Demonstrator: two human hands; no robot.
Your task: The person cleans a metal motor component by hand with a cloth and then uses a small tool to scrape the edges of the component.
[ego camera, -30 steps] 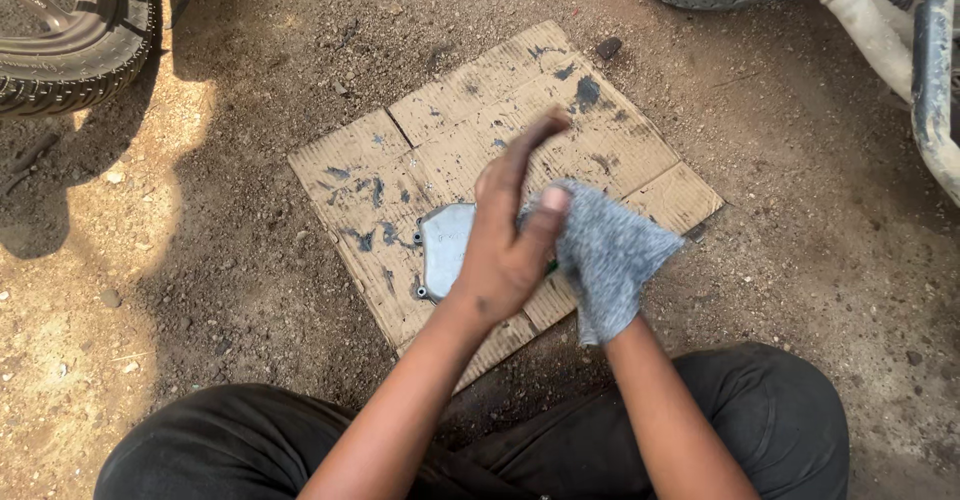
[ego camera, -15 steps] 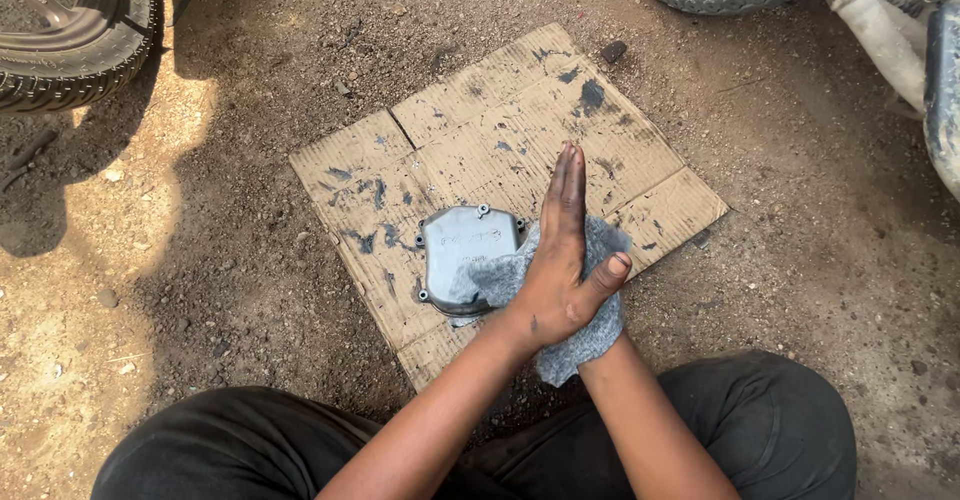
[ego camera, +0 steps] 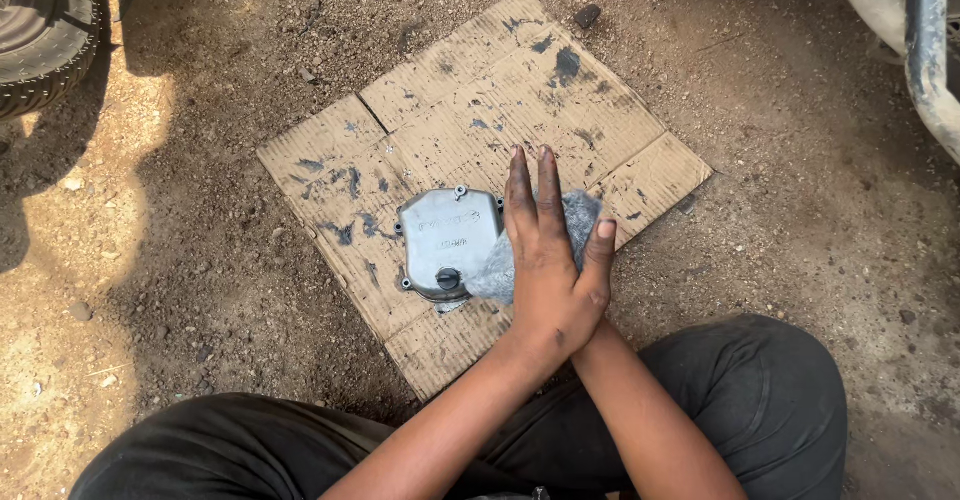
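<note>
Pressing our flat left hand [ego camera: 548, 260] over our hidden right, we pin a grey rag [ego camera: 575, 222] beside the metal cover [ego camera: 445, 243] on near cardboard [ego camera: 470, 90], where grit could scratch it.

I see the cardboard sheet [ego camera: 600, 90] flat on the dirt ground [ego camera: 200, 290]. The metal cover [ego camera: 445, 240] lies on it, cloth [ego camera: 575, 215] touching its right edge. My left hand [ego camera: 550, 260] lies flat over the cloth. Tyre [ego camera: 40, 40] far left.
</note>
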